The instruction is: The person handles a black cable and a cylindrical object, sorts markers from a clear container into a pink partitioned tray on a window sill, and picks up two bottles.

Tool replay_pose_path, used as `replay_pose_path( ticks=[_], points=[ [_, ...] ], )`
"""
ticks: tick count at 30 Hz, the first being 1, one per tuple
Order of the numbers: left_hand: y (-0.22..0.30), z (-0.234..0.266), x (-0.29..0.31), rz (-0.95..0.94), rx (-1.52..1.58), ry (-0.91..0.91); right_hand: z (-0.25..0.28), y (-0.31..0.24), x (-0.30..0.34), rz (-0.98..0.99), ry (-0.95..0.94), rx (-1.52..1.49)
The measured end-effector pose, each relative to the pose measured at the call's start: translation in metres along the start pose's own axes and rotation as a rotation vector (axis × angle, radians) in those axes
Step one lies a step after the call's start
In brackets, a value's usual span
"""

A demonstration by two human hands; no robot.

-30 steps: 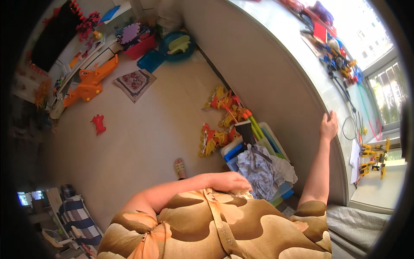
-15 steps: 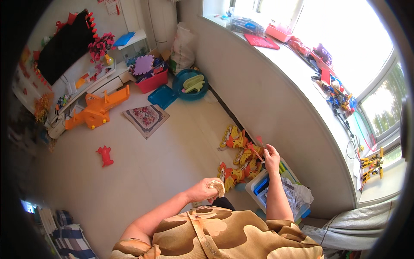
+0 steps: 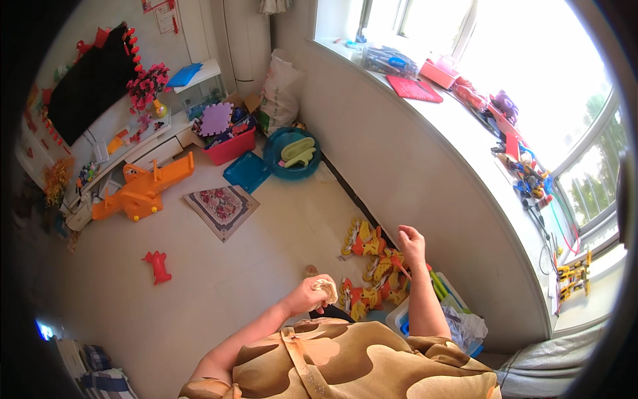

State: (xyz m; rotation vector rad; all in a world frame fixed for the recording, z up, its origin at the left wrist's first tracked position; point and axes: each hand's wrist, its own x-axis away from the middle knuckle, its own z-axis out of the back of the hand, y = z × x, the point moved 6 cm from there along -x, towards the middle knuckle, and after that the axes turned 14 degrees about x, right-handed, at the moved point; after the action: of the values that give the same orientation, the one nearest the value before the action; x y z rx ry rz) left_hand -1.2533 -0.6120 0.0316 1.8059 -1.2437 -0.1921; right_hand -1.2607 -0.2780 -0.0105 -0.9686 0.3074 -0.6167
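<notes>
My left hand (image 3: 307, 296), in front of my body, is closed around a crumpled cream-coloured cloth (image 3: 325, 288). To the right, my right hand (image 3: 413, 245) is raised above several orange and yellow roller skates (image 3: 367, 239) that lie by the wall. Its fingers are curled, and what they hold, if anything, cannot be made out. A thin red-orange stick-like thing (image 3: 401, 266) shows beside my right wrist. Under my right forearm stands a white storage box (image 3: 397, 318), partly hidden, with green and blue items and a crumpled clear plastic bag (image 3: 467, 327).
A windowsill (image 3: 458, 133) crowded with toys runs along the right. On the floor lie a red animal-shaped toy (image 3: 157, 267), a patterned mat (image 3: 222, 209) and an orange ride-on toy (image 3: 143, 193). A pink bin (image 3: 230, 147) and a blue round tub (image 3: 292, 169) stand farther back.
My right hand has risen a little relative to the box and skates, and the pink piece seen by its fingertips no longer shows. The left hand still grips the cloth. The view has shifted slightly.
</notes>
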Motion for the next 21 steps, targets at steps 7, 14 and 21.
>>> replay_pose_path(
  ticks=[7, 14, 21],
  points=[
    [0.077, 0.046, -0.092, 0.048, -0.247, 0.054, 0.054, -0.043, -0.125, 0.195, 0.457, -0.002],
    [0.171, 0.053, -0.188, -0.079, -0.334, 0.076, 0.161, -0.077, -0.267, 0.149, 0.779, 0.556],
    [0.252, 0.055, -0.31, -0.203, -0.174, 0.151, 0.158, -0.056, -0.332, -0.161, 0.724, 1.012]
  ],
)
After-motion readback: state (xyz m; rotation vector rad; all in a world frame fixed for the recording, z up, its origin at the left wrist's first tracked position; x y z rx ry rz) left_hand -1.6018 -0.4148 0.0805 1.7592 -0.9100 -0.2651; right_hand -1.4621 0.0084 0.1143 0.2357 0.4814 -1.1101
